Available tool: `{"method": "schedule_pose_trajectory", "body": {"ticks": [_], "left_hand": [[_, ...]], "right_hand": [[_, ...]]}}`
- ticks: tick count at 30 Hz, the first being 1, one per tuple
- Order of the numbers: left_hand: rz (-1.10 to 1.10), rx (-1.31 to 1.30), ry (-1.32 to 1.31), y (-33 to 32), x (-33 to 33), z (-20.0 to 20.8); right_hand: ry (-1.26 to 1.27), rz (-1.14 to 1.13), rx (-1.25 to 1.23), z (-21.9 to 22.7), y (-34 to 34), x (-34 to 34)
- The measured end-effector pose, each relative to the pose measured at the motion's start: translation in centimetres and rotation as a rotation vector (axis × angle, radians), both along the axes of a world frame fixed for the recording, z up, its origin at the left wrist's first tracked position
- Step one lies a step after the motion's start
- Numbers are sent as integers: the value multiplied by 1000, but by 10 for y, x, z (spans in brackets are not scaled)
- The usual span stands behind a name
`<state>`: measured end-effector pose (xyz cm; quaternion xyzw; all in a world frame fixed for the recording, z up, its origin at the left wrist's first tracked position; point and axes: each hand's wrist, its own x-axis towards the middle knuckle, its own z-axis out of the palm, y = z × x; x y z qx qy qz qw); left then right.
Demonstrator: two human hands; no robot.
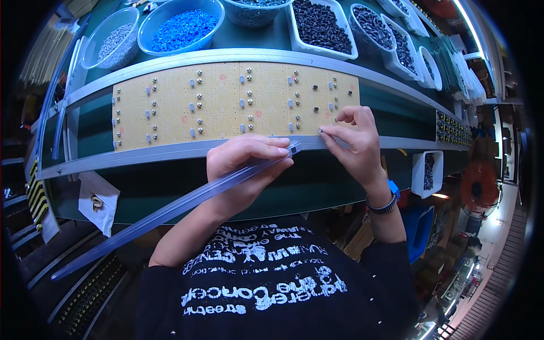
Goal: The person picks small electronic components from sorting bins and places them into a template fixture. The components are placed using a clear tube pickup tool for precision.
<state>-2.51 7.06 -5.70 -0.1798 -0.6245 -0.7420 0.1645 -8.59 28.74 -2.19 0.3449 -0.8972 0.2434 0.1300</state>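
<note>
The tan board [221, 93] lay flat between two metal rails, in front of the person. The left hand [228, 158] was closed around a long clear tube [187, 202], with the thumb near its top end. A dark piece [293, 150] showed inside that end. The right hand [358, 137] pinched a tiny piece [321, 131] between thumb and finger, just over the board's near edge. It was too small to tell what kind it was.

The work looked partly done. Gray-blue parts and shiny round parts stood in rows all along the board. Only three little black parts [315, 109] could be seen, all near the right end. So the black ones seemed just begun, with most of the board maybe left to fill.

Lots of tubs sat on the green table [272, 39] past the board. A clear bowl [85, 56] held gray bits, and a bigger bowl [146, 41] held bright blue bits. A white tray [326, 52] was heaped with black pieces. Near the right arm, a small white box [418, 175] had dark bits in it, too small to tell.
</note>
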Motion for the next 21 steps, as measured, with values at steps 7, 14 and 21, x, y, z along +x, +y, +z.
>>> {"method": "schedule_pose_trajectory", "body": {"ticks": [7,14,21], "left_hand": [[-1,-6,7,-1,-1,0],[7,-12,1,-4,0,0],[12,-141,-95,-2,-1,15]], "right_hand": [[59,61,125,2,-2,-5],[67,104,211,8,-6,-7],[-491,-19,-164,23,-17,14]]}}
